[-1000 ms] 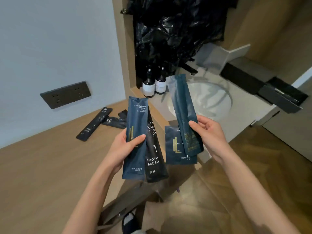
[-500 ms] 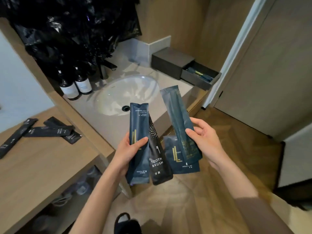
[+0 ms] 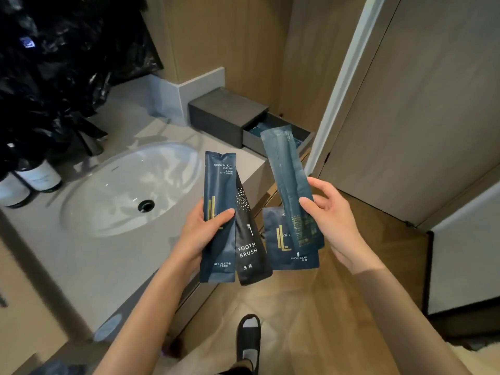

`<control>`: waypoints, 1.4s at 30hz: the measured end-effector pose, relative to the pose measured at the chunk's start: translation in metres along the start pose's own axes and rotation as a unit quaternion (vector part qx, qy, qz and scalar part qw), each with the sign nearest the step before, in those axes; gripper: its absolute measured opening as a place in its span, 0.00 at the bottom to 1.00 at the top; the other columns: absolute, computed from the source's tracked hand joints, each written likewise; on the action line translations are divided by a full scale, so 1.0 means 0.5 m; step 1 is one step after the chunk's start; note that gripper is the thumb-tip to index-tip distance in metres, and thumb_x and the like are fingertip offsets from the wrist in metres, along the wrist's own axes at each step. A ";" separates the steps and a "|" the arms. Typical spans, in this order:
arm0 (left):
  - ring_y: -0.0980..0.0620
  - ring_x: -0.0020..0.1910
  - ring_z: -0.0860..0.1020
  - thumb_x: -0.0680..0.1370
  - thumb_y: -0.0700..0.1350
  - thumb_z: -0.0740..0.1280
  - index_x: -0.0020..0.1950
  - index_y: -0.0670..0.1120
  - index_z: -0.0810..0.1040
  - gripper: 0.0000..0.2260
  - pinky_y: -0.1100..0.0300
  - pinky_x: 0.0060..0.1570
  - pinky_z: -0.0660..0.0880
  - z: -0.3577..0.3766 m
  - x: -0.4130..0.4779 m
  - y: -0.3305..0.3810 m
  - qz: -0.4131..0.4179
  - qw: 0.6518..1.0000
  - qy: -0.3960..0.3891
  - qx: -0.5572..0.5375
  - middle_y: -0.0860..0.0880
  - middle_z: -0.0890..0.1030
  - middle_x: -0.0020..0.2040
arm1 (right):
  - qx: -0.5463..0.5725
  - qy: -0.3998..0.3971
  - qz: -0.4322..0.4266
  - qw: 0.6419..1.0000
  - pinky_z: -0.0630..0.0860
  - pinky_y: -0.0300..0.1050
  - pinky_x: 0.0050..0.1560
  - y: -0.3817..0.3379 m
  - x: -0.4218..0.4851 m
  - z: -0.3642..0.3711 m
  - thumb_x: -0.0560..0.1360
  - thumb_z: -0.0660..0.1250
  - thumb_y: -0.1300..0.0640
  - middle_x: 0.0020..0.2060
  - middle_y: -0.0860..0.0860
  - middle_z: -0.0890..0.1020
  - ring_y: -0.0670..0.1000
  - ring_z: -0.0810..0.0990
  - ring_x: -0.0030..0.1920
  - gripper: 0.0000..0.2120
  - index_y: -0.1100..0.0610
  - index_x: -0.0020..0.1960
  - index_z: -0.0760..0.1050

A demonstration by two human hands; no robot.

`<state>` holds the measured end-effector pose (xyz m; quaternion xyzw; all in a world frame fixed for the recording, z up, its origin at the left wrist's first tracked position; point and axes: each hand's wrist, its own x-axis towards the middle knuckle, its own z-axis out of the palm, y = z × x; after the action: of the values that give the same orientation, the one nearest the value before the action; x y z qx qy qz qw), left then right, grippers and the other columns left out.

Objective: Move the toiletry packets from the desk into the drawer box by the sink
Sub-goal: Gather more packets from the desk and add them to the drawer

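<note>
Head view: our left hand [image 3: 200,236] grips upright navy dental-kit packet [image 3: 219,185] plus black toothbrush packet [image 3: 251,253]; right hand [image 3: 334,215] pinches upright teal foil packet [image 3: 286,169] and square shower-cap sachet [image 3: 286,257]. Midair beside grey counter [image 3: 108,266]; dark drawer box [image 3: 224,115] open.

The left hand [image 3: 200,236] is gripping two packets, a dental kit [image 3: 217,185] and a toothbrush [image 3: 250,250]; the right hand [image 3: 332,212] is gripping two more, a long one [image 3: 286,169] and a shower cap [image 3: 284,257]. Two bottles [image 3: 40,176] are standing far left of the grips, and one box [image 3: 224,117] is sitting beyond them.
</note>
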<state>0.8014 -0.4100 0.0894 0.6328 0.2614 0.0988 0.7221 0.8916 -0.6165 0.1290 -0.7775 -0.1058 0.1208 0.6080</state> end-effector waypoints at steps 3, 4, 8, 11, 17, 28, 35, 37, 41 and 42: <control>0.48 0.46 0.82 0.73 0.42 0.72 0.56 0.50 0.76 0.13 0.53 0.47 0.79 0.050 0.106 0.035 -0.001 1.000 0.009 -0.004 0.47 0.84 0.50 | 0.000 -0.009 -0.006 1.000 0.80 0.41 0.45 -0.014 0.120 -0.032 0.78 0.64 0.56 0.52 0.43 0.83 0.43 0.82 0.51 0.14 0.44 0.62 0.71; 0.49 0.45 0.82 0.73 0.42 0.72 0.54 0.51 0.76 0.12 0.53 0.47 0.79 0.065 0.140 0.047 -0.001 1.000 0.013 -0.011 0.47 0.84 0.49 | -0.002 -0.014 -0.009 1.000 0.80 0.40 0.45 -0.020 0.159 -0.040 0.78 0.65 0.56 0.53 0.44 0.83 0.43 0.82 0.51 0.14 0.44 0.62 0.71; 0.50 0.43 0.82 0.74 0.41 0.71 0.54 0.49 0.77 0.11 0.57 0.43 0.78 0.116 0.263 0.101 0.004 0.999 0.019 -0.031 0.47 0.84 0.47 | 0.004 -0.031 -0.019 0.999 0.82 0.45 0.48 -0.038 0.310 -0.071 0.78 0.65 0.58 0.53 0.48 0.84 0.46 0.83 0.51 0.15 0.48 0.64 0.72; 0.48 0.46 0.82 0.75 0.41 0.70 0.56 0.49 0.77 0.11 0.52 0.49 0.79 0.141 0.337 0.136 0.004 0.999 0.028 -0.041 0.46 0.84 0.49 | 0.007 -0.039 -0.022 0.999 0.82 0.47 0.50 -0.053 0.409 -0.083 0.78 0.65 0.57 0.55 0.47 0.83 0.46 0.83 0.53 0.16 0.48 0.65 0.72; 0.48 0.46 0.83 0.74 0.41 0.71 0.54 0.50 0.77 0.10 0.53 0.49 0.79 0.164 0.466 0.174 0.010 0.994 0.091 -0.057 0.46 0.84 0.49 | 0.029 -0.094 -0.027 0.995 0.81 0.41 0.45 -0.087 0.625 -0.061 0.79 0.64 0.60 0.50 0.42 0.83 0.39 0.83 0.47 0.16 0.51 0.66 0.72; 0.51 0.48 0.82 0.75 0.39 0.70 0.60 0.46 0.75 0.15 0.62 0.42 0.79 0.217 0.604 0.188 0.026 0.940 0.323 -0.109 0.46 0.83 0.53 | 0.136 -0.200 0.124 0.962 0.76 0.43 0.50 -0.059 1.025 0.105 0.78 0.63 0.66 0.51 0.52 0.82 0.50 0.80 0.51 0.17 0.56 0.66 0.69; 0.55 0.45 0.83 0.75 0.39 0.70 0.61 0.49 0.75 0.16 0.70 0.35 0.77 0.248 0.634 0.197 0.039 0.904 0.408 -0.118 0.48 0.83 0.52 | 0.055 -0.239 0.169 0.955 0.74 0.45 0.43 -0.015 1.145 0.218 0.76 0.65 0.66 0.56 0.58 0.78 0.53 0.77 0.47 0.16 0.59 0.61 0.66; 0.57 0.46 0.81 0.75 0.40 0.70 0.61 0.50 0.74 0.16 0.73 0.32 0.75 0.255 0.642 0.195 0.036 0.899 0.425 -0.100 0.50 0.83 0.51 | 0.041 -0.245 0.168 0.954 0.74 0.46 0.44 0.001 1.157 0.241 0.75 0.67 0.65 0.57 0.60 0.79 0.55 0.78 0.48 0.16 0.61 0.62 0.68; 0.51 0.49 0.81 0.75 0.40 0.70 0.62 0.47 0.73 0.17 0.62 0.44 0.77 0.263 0.656 0.185 0.013 0.888 0.454 -0.075 0.48 0.82 0.51 | 0.007 -0.220 0.158 0.963 0.69 0.44 0.46 0.005 1.161 0.260 0.76 0.68 0.63 0.52 0.54 0.76 0.54 0.73 0.48 0.15 0.61 0.61 0.69; 0.49 0.49 0.81 0.75 0.40 0.70 0.63 0.46 0.74 0.17 0.59 0.46 0.76 0.265 0.658 0.181 0.011 0.886 0.459 -0.070 0.47 0.82 0.51 | 0.002 -0.214 0.151 0.965 0.69 0.44 0.46 0.003 1.160 0.261 0.76 0.68 0.62 0.51 0.54 0.75 0.54 0.73 0.48 0.15 0.61 0.61 0.69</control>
<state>1.1626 -0.3522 0.1022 0.4673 0.5491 0.4042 0.5628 1.4007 -0.3161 0.0631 -0.7396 -0.1142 0.3749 0.5471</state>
